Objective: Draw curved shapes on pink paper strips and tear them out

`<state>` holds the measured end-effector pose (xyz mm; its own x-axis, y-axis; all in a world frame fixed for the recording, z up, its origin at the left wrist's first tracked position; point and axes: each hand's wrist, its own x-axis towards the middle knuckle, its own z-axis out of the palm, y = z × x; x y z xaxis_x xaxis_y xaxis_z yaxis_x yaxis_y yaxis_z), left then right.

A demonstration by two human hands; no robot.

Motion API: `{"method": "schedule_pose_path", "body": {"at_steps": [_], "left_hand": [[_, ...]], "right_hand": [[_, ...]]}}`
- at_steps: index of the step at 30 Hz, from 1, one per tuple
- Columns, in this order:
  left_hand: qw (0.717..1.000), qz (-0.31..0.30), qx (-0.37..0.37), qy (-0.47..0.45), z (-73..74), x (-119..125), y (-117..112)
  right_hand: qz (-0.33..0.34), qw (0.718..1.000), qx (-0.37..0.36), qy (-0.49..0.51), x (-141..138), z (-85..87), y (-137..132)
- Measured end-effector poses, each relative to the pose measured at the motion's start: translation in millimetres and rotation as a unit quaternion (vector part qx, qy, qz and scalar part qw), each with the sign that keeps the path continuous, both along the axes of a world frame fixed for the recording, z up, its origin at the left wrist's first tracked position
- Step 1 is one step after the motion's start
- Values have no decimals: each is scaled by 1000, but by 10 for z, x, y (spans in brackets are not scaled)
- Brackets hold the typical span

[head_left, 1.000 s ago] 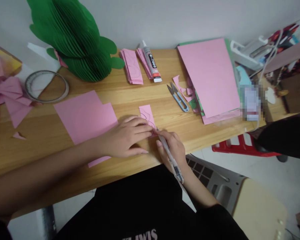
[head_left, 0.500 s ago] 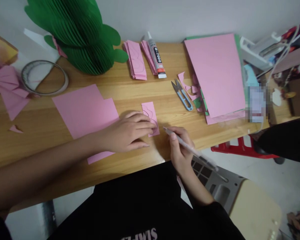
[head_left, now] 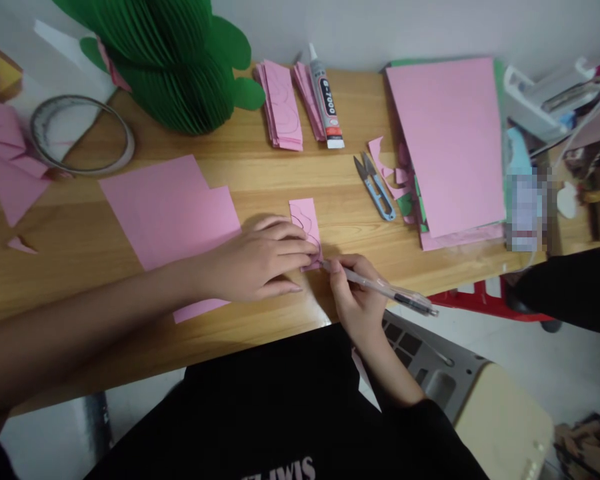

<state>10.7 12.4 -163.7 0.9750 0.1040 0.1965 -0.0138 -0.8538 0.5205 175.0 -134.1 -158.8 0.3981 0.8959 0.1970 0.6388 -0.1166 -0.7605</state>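
My left hand [head_left: 260, 260] lies flat with fingers stretched over a small pink paper slip [head_left: 305, 219] that has curved pen lines on it. My right hand [head_left: 353, 293] is closed round a clear pen [head_left: 385, 290], whose tip touches the slip's lower right corner. A larger pink sheet [head_left: 167, 207] lies on the wooden table [head_left: 80, 280] just left of my left hand, partly under my wrist.
Along the back stand a green honeycomb paper cactus [head_left: 180, 60], stacks of pink slips [head_left: 283, 107], a glue tube [head_left: 326, 100], thread snips [head_left: 377, 187] and a pile of pink paper [head_left: 450, 140]. A tape ring [head_left: 83, 133] and pink bow [head_left: 10, 160] lie left.
The right hand swung the pen away to the right, then brought its tip back to the slip's lower corner. The left hand stayed pressed on the slip.
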Motion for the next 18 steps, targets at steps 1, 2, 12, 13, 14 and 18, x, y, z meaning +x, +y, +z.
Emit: {"method": "schedule_pose_path", "body": {"at_steps": [1, 2, 12, 13, 14, 18], "left_hand": [[1000, 1, 0, 0, -2, 0, 0], [1000, 2, 0, -1, -4, 0, -1], [1000, 3, 1, -3, -21, -5, -3], [1000, 4, -2, 0, -18, -5, -2], [1000, 4, -4, 2, -14, -6, -1], [1000, 3, -8, -2, -6, -6, -4]], "right_hand": [[5, 1000, 0, -2, -3, 3, 2], [8, 1000, 0, -5, -5, 4, 2], [-18, 999, -15, 24, -7, -64, -39], [-19, 999, -15, 24, -6, -67, -36], [-18, 999, -13, 24, -5, -69, -33], [-9, 1000, -5, 14, -4, -62, -22]]}}
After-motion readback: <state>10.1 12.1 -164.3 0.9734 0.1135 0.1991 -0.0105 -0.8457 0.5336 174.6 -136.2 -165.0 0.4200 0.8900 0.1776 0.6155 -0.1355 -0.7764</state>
